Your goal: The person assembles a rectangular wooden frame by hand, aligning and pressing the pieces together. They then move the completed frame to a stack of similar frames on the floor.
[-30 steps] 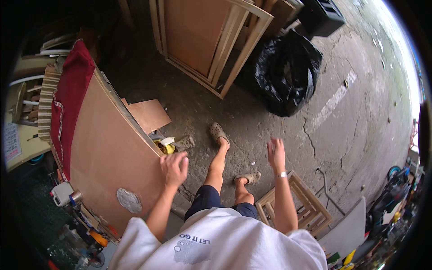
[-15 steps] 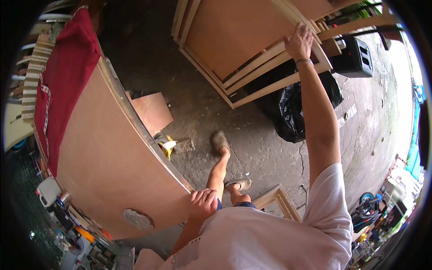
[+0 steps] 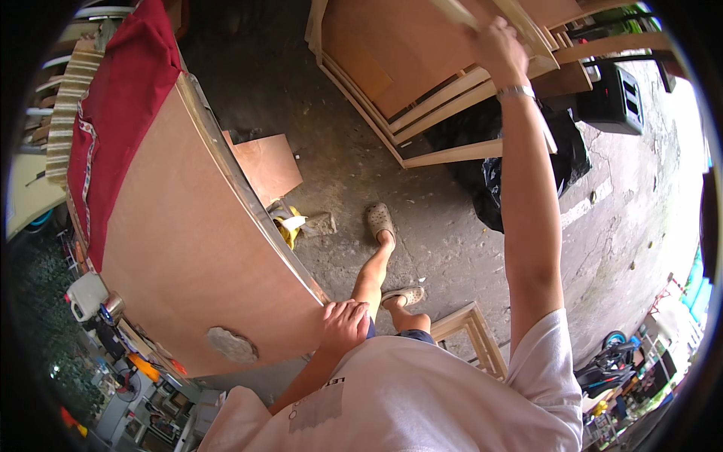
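Note:
My right hand (image 3: 503, 53) reaches far ahead, its fingers closed on the outermost pale wooden frame (image 3: 452, 156). That frame tilts away from several more frames stacked behind it, backed with brown plywood panels (image 3: 392, 45). The held rail is blurred near my fingers, and my forearm hides part of the frame. My left hand (image 3: 346, 324) rests on the near corner of a large plywood tabletop (image 3: 203, 248), its fingers bent together over the edge.
A dark red cloth (image 3: 135, 105) and a flat round grey piece (image 3: 232, 345) lie on the tabletop. Black plastic (image 3: 576, 151) and a black box (image 3: 614, 98) stand beside the frames. Plywood offcuts (image 3: 267, 166) lie on the floor; another wooden frame (image 3: 482, 339) is near my feet.
My right hand has moved farther ahead, swinging the outermost frame away from the stack. My left hand stays at the tabletop's corner. The whole view has shifted slightly.

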{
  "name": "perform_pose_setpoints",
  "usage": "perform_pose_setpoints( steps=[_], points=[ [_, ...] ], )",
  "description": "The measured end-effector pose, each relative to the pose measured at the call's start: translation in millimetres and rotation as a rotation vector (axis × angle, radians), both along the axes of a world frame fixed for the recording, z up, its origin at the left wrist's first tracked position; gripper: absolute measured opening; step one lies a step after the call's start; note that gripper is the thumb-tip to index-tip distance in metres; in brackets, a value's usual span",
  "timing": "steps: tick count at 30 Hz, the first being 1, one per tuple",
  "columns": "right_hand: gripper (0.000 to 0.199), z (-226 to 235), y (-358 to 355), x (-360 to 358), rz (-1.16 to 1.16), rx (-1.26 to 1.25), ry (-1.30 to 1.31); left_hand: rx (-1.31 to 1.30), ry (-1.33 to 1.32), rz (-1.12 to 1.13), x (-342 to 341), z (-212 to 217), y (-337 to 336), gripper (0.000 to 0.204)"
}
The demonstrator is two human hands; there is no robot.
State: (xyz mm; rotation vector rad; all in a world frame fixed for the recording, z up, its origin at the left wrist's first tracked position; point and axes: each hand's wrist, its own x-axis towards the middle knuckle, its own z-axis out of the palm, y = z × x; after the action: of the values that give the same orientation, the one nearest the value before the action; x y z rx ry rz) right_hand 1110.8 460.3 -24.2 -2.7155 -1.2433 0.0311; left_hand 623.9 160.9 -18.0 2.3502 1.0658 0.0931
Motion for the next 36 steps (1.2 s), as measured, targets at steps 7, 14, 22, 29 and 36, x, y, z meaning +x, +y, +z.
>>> perform_pose_setpoints(
  steps=[7, 14, 22, 29, 36],
  points=[
    [0.056, 31.3, -45.1, -61.6, 0.228, 0.052, 0.586, 0.056, -0.032, -0.05, 3.9, 0.3, -1.4, 0.012],
    [0.041, 155.5, -288.4, -151.7, 0.162, 0.262, 0.426, 0.152, -0.081, -0.041, -6.7, -2.2, -11.8, 0.013],
    [0.032, 227.1, -632.2, -253.3, -0.229, 0.344, 0.485, 0.223, 0.06, -0.117, -16.2, -16.6, -11.5, 0.023],
    [0.026, 227.5, -861.2, -354.0, -0.694, 0.455, 0.469, 0.072, -0.19, -0.333, 23.6, 21.9, -114.2, 0.022],
    [0.036, 189.0, -1004.1, -417.0, -1.117, 0.4, 0.424, -0.356, 0.118, -0.529, 18.3, 19.6, -245.1, 0.028]
  ],
)
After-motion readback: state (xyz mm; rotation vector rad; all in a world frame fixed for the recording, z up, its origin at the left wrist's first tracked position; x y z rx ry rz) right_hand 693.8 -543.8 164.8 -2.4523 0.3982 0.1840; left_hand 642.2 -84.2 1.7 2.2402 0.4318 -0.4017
